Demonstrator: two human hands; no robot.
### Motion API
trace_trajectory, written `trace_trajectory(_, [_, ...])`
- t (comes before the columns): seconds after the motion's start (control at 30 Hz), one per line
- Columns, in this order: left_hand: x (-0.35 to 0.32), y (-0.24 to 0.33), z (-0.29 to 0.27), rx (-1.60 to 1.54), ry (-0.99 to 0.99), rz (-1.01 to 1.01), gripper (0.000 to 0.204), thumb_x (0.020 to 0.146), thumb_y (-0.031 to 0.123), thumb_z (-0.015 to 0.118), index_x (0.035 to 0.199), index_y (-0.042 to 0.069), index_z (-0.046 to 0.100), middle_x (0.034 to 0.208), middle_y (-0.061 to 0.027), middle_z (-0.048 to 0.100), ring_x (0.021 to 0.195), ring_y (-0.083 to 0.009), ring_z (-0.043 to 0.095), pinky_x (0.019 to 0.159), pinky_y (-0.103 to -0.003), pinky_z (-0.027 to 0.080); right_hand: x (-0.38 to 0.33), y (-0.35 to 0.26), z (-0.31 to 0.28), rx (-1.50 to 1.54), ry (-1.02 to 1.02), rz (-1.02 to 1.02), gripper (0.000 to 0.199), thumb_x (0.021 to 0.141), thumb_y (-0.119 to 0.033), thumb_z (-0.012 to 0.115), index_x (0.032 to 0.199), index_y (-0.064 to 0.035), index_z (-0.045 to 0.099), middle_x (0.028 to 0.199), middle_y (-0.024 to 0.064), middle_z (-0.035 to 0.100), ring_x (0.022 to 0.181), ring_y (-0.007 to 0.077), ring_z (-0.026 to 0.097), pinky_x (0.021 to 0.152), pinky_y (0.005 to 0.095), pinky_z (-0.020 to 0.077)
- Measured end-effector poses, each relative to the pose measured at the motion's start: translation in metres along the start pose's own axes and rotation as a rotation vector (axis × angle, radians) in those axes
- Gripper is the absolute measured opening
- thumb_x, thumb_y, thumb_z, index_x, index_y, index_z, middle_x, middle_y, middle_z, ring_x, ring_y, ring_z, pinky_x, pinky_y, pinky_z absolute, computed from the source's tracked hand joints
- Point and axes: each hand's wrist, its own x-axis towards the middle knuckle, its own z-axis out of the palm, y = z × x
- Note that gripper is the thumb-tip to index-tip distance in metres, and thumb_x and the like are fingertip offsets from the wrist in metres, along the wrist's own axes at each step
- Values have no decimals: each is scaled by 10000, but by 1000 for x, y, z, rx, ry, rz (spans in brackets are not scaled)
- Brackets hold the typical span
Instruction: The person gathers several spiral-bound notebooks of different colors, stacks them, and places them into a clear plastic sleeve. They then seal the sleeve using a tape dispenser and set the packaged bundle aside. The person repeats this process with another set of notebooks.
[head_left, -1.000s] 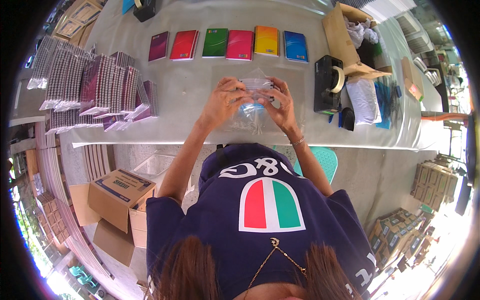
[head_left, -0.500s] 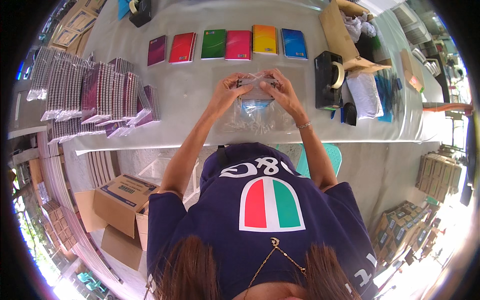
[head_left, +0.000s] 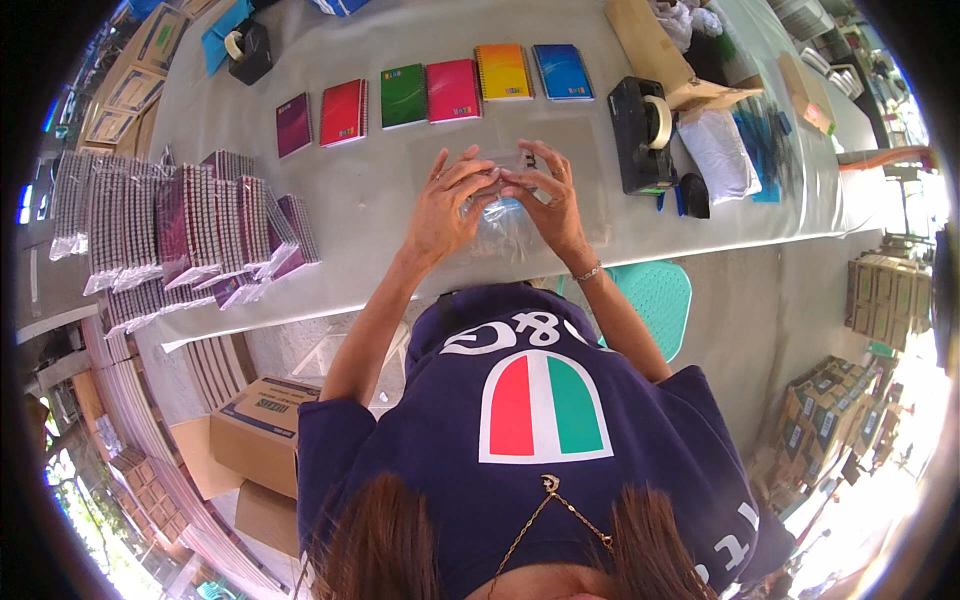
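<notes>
My left hand point(head_left: 450, 208) and my right hand point(head_left: 548, 200) meet over the table, fingertips drawn together at the upper part of a clear plastic bag point(head_left: 508, 240). Thumbs and index fingers pinch the film, while other fingers stand partly raised. Something pale blue shows through the bag just below my fingers; its kind is hard to make out. Past my hands lies a row of spiral notebooks: purple point(head_left: 294, 124), red point(head_left: 343, 112), green point(head_left: 403, 97), pink point(head_left: 454, 90), yellow point(head_left: 503, 72) and blue point(head_left: 563, 72).
Wrapped spiral notebooks point(head_left: 180, 225) are stacked at the left. A black tape dispenser point(head_left: 634, 140) stands to the right, near a white plastic packet point(head_left: 718, 155) and an open carton point(head_left: 655, 50). Another dispenser point(head_left: 250, 55) is far left. A green stool point(head_left: 650, 305) sits below the table edge.
My hands have gone from gripping the bag's two sides, thumbs on top, to fingertips close together at its middle. The whole view has tilted and shifted slightly.
</notes>
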Motion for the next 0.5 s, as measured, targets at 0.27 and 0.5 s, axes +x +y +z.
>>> trace_trajectory(0.27, [-10,-1,9,-127,61,-84,145,787,28,710,922,79,696,981,-48,660,1068,-244,624,970,-389,477,-12,43,-88,-468,422,238,453,767,-188,765,1205,-182,649,1242,120,569,1263,296,402,1067,426,263])
trace_trajectory(0.5, [-12,-1,24,-84,107,-16,102,810,18,656,892,75,677,968,-46,645,995,-252,629,849,-372,521,-32,134,-183,188,253,807,313,858,-258,728,1036,-1,707,874,24,675,736,83,599,648,236,510])
